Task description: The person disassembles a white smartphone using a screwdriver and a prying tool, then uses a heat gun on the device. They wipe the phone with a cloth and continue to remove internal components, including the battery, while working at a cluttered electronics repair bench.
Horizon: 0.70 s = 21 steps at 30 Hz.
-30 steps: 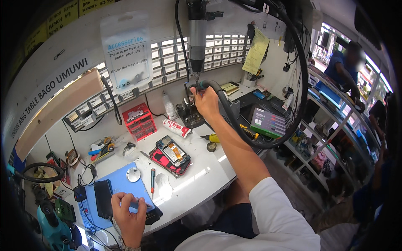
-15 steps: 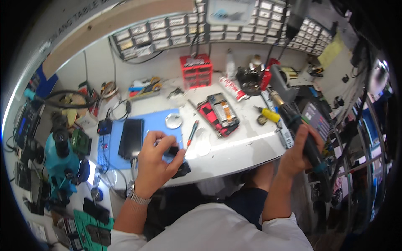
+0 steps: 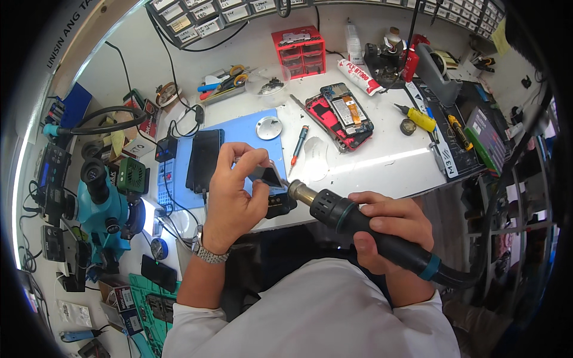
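Observation:
My right hand [image 3: 403, 230] is wrapped round the black handle of a hot air gun [image 3: 337, 210]. Its metal nozzle points left, close to a small dark, glossy flat piece [image 3: 270, 175] with a pale edge. My left hand [image 3: 230, 194] pinches that piece between curled fingers and thumb, which hide part of it. Just beneath lies a black device [image 3: 280, 206] at the bench's front edge. A dark phone [image 3: 205, 160] rests on the blue mat [image 3: 239, 126] beyond my left hand, with a round silver lid [image 3: 268, 127] to its right.
An opened red-and-black phone [image 3: 340, 119] and a screwdriver [image 3: 299, 149] lie on the white bench. Behind stand a red drawer box [image 3: 299, 52] and a white tube [image 3: 360, 76]. A teal microscope [image 3: 101, 197] is at left. The gun's cable [image 3: 486, 238] loops up at right.
My right hand has brought the hot air gun left and turned its nozzle toward the piece at my left hand. The view has shifted, and my left hand remains over the mat's front edge.

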{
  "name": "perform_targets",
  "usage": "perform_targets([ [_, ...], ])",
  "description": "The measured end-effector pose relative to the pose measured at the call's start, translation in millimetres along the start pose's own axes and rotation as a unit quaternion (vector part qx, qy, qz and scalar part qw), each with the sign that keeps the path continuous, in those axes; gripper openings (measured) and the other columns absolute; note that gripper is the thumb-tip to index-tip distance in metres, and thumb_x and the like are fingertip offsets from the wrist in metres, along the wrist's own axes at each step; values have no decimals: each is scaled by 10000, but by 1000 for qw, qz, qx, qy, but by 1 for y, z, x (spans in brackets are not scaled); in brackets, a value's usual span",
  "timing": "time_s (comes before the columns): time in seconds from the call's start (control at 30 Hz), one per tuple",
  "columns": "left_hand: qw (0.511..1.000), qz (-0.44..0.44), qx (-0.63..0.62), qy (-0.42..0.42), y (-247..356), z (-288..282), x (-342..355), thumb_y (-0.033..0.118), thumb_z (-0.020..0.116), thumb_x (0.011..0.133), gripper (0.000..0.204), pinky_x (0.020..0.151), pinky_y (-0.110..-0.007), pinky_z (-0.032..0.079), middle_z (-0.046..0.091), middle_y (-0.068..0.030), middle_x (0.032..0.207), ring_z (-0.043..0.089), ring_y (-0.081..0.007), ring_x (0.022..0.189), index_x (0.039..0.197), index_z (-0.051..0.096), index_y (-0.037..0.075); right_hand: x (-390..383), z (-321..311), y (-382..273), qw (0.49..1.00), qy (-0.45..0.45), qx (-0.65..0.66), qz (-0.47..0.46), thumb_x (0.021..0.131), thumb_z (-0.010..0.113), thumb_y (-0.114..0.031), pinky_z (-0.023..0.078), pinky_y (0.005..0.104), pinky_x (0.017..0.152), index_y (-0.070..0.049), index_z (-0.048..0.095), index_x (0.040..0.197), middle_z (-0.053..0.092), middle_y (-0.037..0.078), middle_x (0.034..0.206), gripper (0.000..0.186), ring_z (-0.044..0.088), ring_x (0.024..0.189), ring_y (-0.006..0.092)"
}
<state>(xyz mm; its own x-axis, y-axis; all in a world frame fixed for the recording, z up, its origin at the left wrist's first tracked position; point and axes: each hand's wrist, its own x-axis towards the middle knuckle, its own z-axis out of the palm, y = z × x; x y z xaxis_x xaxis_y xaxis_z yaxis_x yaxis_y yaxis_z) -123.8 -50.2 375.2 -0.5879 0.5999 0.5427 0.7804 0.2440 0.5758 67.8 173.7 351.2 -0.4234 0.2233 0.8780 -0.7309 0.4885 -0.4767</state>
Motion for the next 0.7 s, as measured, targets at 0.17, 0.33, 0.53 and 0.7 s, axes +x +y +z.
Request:
perform_targets([
  [0.17,1000,-2,10,-10,-1,0,0,-109,636,846,413,919,-418,577,659,-161,1157,699,-321,1042,1222,747,21,-2,-1,-3,1000,11,-3,12,849,971,-30,761,568,899,6,697,1194,744,220,1137,442,844,1000,359],
  [0.33,1000,-25,-3,-9,2,0,-1,-106,625,875,375,939,-413,565,652,-149,1163,684,-298,1040,1205,752,19,-1,-4,-13,998,-26,-22,52,839,972,-27,760,550,909,-11,701,1207,753,229,1157,457,852,1012,371],
  [0.53,1000,-28,-3,-11,2,0,-2,-107,614,887,365,930,-408,565,647,-140,1166,675,-285,1037,1199,754,18,1,-3,-15,999,-14,3,38,849,967,-31,752,570,945,-8,688,1231,734,243,1194,474,848,1047,408],
  [0.7,1000,-24,-6,-9,2,0,-1,-117,601,895,366,909,-397,571,644,-133,1164,678,-270,1031,1198,754,18,4,0,-19,999,2,19,32,864,972,-51,752,578,947,-17,678,1214,728,236,1183,458,844,1062,412],
])
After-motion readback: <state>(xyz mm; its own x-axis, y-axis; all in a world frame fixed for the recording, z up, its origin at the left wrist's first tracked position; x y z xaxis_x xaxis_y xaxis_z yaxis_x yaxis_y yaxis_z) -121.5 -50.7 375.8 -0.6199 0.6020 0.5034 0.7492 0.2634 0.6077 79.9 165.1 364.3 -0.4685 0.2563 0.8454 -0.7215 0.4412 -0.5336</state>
